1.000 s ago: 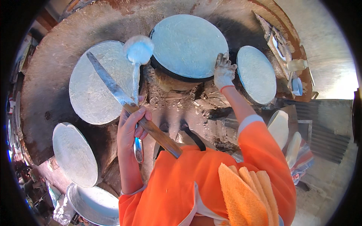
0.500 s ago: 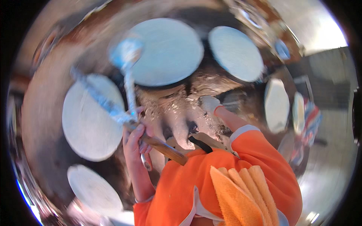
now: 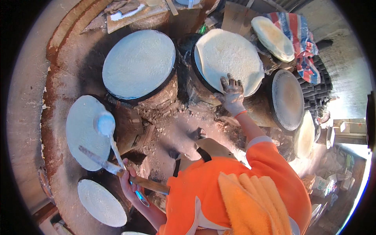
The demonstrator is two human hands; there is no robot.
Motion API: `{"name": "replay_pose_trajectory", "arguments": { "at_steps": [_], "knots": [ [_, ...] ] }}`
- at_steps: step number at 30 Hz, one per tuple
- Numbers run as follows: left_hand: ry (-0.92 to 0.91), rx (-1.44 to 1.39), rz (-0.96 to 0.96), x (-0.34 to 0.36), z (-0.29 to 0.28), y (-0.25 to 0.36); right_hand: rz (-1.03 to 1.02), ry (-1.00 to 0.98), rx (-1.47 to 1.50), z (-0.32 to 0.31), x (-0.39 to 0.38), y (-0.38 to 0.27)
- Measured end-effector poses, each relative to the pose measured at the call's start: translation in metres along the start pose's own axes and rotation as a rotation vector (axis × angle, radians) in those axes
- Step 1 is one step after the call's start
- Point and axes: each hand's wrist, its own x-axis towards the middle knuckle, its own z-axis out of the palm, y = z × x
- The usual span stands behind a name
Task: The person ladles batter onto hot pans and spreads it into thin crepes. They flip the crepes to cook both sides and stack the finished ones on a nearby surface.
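Note:
In my left hand [image 3: 128, 182] I hold a metal ladle [image 3: 105, 123] and a flat scraper [image 3: 143, 182] with a wooden handle, the two crossing at the grip. The ladle's bowl hangs over a batter-covered round griddle [image 3: 84, 135] at the left. My gloved right hand [image 3: 232, 96] lies with fingers stretched out on the near edge of a large thin pancake [image 3: 231, 58] on a round griddle. Along its left side the pancake's rim lies loose over a whitish layer. To its left is another griddle [image 3: 140, 64] covered in white.
A bare dark griddle [image 3: 288, 100] stands right of my right hand. Beyond it are folded pancakes [image 3: 273, 38] by a striped plastic sheet [image 3: 303, 35] and stacked dark briquettes [image 3: 319, 74]. At lower left is another white-covered griddle [image 3: 102, 203]. A board [image 3: 137, 17] lies at the back.
The view has swung to the right. My right hand has come onto the pancake's edge. My left hand still holds the ladle and scraper, now lower and over the left griddle.

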Motion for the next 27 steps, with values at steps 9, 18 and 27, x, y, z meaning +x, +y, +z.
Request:
{"name": "replay_pose_trajectory", "arguments": {
  "at_steps": [9,18,27],
  "knots": [
    [-0.054,0.626,-0.149,0.054,0.15,-0.017,-0.08,0.105,0.277,0.006,0.023,0.051],
    [-0.276,0.467,-0.311,0.132,0.172,-0.083,0.311,0.418,0.709,-0.052,0.079,0.123],
    [-0.428,0.486,-0.215,0.122,0.206,-0.143,0.968,0.792,0.697,-0.116,0.021,0.372]
  ]
}}
